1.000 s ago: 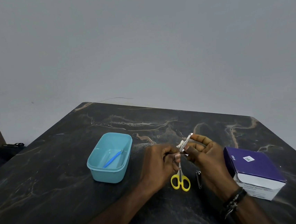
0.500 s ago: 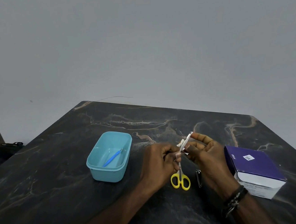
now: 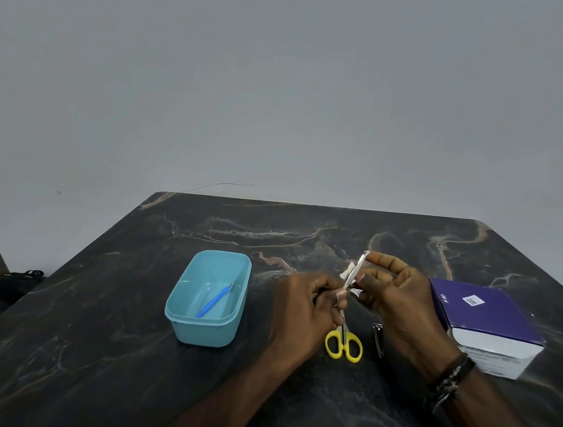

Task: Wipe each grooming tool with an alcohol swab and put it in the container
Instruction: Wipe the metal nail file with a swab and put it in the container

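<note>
My left hand [image 3: 303, 309] pinches the lower end of a slim metal nail file [image 3: 356, 269] that slants up to the right. My right hand [image 3: 392, 287] holds a white alcohol swab [image 3: 346, 269] folded against the file, thumb on the near side and index finger behind it. Under my hands on the dark marble table [image 3: 112, 333] lie yellow-handled scissors [image 3: 343, 344] and a dark nail clipper [image 3: 378, 338]. To the left stands the light blue container [image 3: 183, 312] with a blue-handled tool [image 3: 214, 300] inside.
A purple and white box [image 3: 486, 319] sits at the right, close to my right wrist. The table's far edge meets a plain grey wall. A dark bag [image 3: 1, 285] lies beyond the table's left edge.
Both hands stay in place around the file. My right thumb and the swab have shifted slightly along the blade.
</note>
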Available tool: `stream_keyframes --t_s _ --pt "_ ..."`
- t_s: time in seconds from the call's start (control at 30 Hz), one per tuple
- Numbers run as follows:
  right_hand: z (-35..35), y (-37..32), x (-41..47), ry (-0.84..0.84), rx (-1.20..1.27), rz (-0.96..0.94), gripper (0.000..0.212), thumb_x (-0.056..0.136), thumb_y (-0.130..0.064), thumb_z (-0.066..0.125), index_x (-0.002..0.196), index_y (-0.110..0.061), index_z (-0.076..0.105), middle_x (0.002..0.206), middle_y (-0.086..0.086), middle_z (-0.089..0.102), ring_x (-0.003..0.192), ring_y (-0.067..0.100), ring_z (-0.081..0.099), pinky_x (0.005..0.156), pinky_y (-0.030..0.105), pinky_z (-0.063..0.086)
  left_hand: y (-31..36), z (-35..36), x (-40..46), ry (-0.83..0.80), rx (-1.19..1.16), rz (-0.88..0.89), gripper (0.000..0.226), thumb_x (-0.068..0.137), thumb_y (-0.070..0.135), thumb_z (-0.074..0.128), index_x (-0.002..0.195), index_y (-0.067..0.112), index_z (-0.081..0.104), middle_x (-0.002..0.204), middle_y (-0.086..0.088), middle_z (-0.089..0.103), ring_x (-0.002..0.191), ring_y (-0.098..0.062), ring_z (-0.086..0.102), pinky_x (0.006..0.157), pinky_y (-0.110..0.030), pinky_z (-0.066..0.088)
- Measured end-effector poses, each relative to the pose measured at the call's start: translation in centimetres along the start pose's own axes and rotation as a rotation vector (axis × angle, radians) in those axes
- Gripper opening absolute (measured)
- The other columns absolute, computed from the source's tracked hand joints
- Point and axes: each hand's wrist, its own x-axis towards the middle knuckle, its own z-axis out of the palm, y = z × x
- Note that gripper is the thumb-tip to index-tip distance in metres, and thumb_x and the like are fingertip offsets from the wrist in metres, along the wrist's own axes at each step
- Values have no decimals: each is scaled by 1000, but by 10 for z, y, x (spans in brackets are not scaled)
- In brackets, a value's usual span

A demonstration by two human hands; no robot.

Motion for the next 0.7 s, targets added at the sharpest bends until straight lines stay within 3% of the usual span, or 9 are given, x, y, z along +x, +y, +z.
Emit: stream_keyframes --t_s 0.2,0.4,0.6,0.7 --pt "-8 -2 6 62 75 7 28 84 8 62 107 -9 60 81 7 77 68 16 72 55 25 57 1 4 -4 -53 36 -11 14 88 5 59 82 8 71 66 -7 69 54 -25 69 51 -32 57" --pt "0 4 0 -43 -47 28 28 83 6 64 109 -7 61 88 11 77 75 24 71 70 36 52 1 -1 -1 -8 -8 -8 15 89 2 57 82 2 71 64 -8 67 51 -18 65 51 -33 56" --pt "-8 -5 5 62 61 -1 27 84 9 62 104 -10 60 78 6 77 64 14 72 51 22 54 3 0 -3 -85 15 -27 12 88 8 60 82 8 71 67 -7 70 55 -21 69 54 -37 58" --pt "-10 -6 6 86 71 -2 27 83 6 64 103 -12 61 79 6 77 66 14 72 54 23 55 5 0 -4 -87 11 -41 12 89 8 61 83 9 71 69 -7 71 56 -17 68 57 -38 59"
